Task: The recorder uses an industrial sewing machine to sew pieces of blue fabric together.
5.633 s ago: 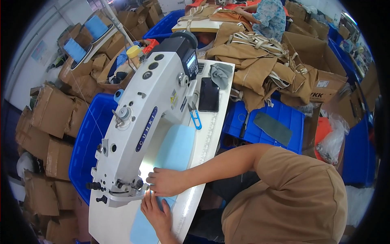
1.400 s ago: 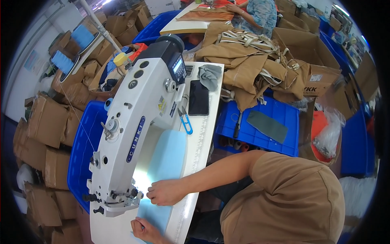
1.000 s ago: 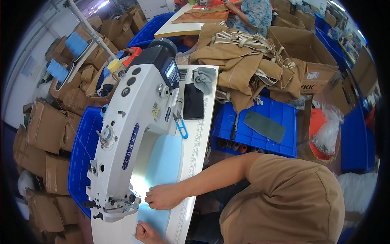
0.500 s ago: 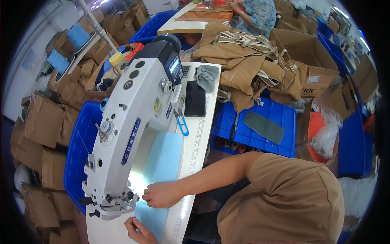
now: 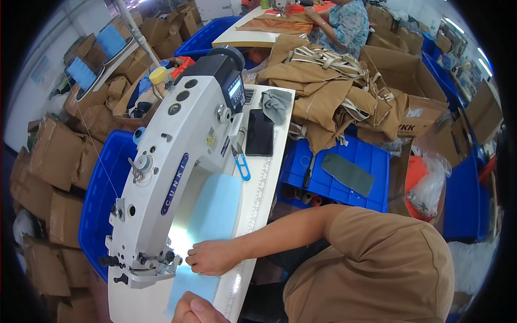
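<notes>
A white sewing machine (image 5: 161,161) stands on a white table (image 5: 256,188) with a long light blue piece (image 5: 212,204) beneath its arm. My right hand (image 5: 212,257), fingers curled, rests on that piece just right of the lit needle area; whether it grips anything is hidden. Low at the bottom edge, my left hand (image 5: 196,309) is closed, thumb against fingers, over the blue piece's lower end; its contents cannot be made out. Farther back on the table lie blue-handled snips (image 5: 242,167), a black phone (image 5: 259,134) and a crumpled grey cloth (image 5: 274,102).
A blue bin (image 5: 94,215) is left of the table; cartons (image 5: 59,215) are stacked beyond. Right sit a blue crate (image 5: 291,175) with a grey-green piece (image 5: 347,173) and piled brown fabric (image 5: 318,91). A co-worker (image 5: 342,29) works at another table (image 5: 231,37).
Over the last half second my left hand has moved toward the bottom edge and right, its fingers curled. My right hand stays beside the needle area, shifted only slightly left in view.
</notes>
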A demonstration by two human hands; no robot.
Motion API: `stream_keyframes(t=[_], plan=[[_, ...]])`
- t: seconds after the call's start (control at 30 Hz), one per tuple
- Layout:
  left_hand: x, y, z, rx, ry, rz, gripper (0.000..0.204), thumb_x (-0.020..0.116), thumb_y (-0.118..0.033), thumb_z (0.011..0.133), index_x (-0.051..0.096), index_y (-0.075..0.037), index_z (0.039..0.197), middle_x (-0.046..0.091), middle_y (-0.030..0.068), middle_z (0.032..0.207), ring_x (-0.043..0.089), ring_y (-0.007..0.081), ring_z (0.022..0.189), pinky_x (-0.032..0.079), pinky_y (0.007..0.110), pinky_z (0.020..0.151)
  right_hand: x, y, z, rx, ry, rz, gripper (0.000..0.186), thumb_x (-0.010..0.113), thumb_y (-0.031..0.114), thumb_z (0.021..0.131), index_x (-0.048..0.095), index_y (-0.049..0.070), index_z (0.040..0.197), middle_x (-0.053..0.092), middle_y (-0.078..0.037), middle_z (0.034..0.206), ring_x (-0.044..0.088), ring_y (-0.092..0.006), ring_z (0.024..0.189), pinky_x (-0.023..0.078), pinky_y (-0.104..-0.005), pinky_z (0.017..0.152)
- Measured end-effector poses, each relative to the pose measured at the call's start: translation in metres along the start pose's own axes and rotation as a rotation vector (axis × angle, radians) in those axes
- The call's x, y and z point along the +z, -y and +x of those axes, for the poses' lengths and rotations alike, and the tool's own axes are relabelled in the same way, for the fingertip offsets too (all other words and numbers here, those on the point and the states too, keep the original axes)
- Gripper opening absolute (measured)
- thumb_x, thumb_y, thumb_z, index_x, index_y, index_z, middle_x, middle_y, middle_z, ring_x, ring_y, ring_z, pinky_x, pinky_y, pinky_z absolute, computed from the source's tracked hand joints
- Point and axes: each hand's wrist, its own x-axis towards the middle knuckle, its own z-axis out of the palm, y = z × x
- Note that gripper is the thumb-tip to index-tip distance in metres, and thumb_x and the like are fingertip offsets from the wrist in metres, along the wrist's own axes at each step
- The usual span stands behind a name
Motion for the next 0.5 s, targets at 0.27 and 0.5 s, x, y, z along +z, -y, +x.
stream_keyframes(t=[0.27, 0.5], plan=[[0.006, -0.018, 0.004, -0.114, -0.034, -0.595, 0.021, 0.060, -0.008, 0.104, 0.051, -0.002, 0.086, 0.043, 0.0048, 0.058, 0.029, 0.0102, 0.047, 0.023, 0.028, 0.045, 0.012, -0.005, -0.001, -0.033, -0.003, -0.041, 0.015, 0.063, 0.019, 0.087, 0.068, 0.006, 0.082, 0.064, -0.010, 0.095, 0.060, -0.0286, 0.096, 0.049, -0.0425, 0.083], [-0.032, -0.051, 0.019, -0.050, 0.148, -1.114, 0.044, 0.065, -0.049, 0.100, 0.067, -0.019, 0.133, 0.055, 0.0034, 0.055, 0.041, 0.0123, 0.039, 0.028, 0.027, 0.042, 0.002, 0.006, 0.011, -0.051, -0.046, -0.048, 0.012, 0.063, 0.017, 0.084, 0.067, 0.006, 0.081, 0.064, -0.011, 0.095, 0.062, -0.0295, 0.094, 0.051, -0.0424, 0.083]])
